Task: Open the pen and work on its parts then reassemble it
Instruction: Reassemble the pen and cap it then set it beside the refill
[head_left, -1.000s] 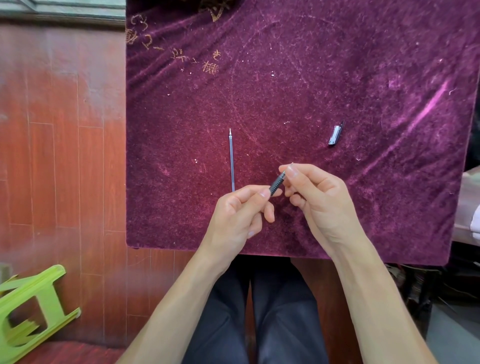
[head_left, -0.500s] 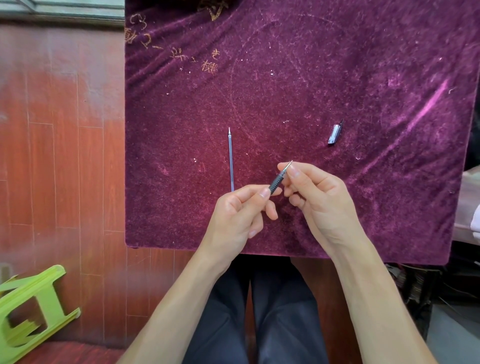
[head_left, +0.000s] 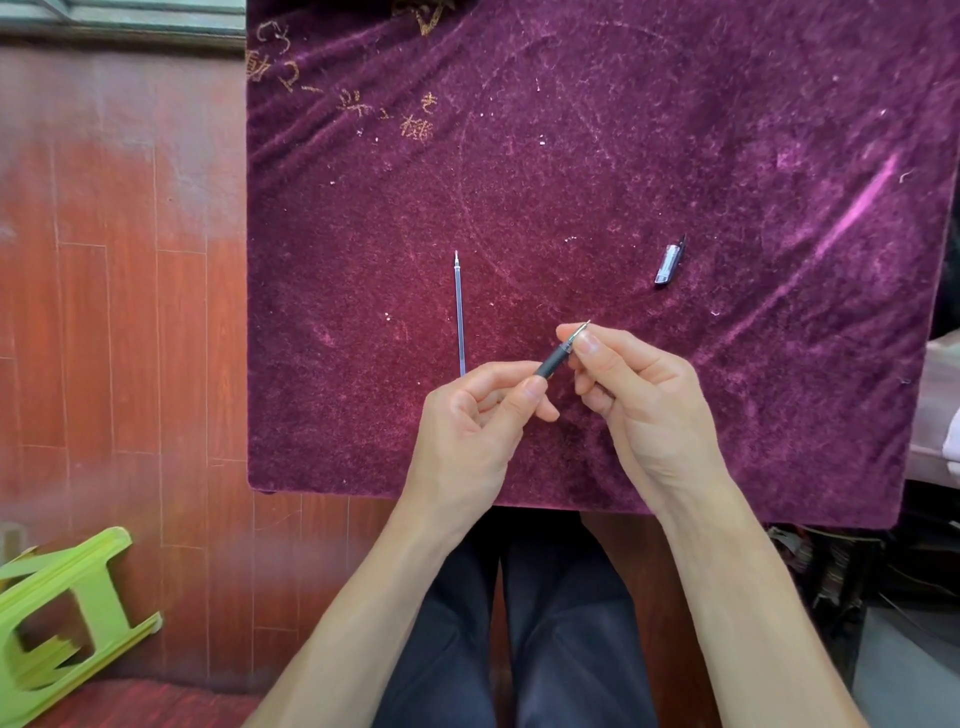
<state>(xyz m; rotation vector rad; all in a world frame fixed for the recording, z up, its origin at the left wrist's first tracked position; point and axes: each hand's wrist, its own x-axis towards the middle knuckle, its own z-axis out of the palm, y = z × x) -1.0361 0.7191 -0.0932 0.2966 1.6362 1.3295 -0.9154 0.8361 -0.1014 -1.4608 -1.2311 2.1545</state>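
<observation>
The pen barrel (head_left: 553, 360) is pinched by both hands' grips, left hand (head_left: 467, 415), right hand (head_left: 639, 395); unscrewing the tip seems underway. The refill (head_left: 460, 312) is left at ten o'clock.

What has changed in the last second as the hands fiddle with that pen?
Little. The right hand has slid its fingertips slightly down the pen barrel's metal tip, so more of the point now shows past them. The left hand keeps its pinch on the barrel's lower end. The refill and cap lie where they were on the purple cloth.
</observation>
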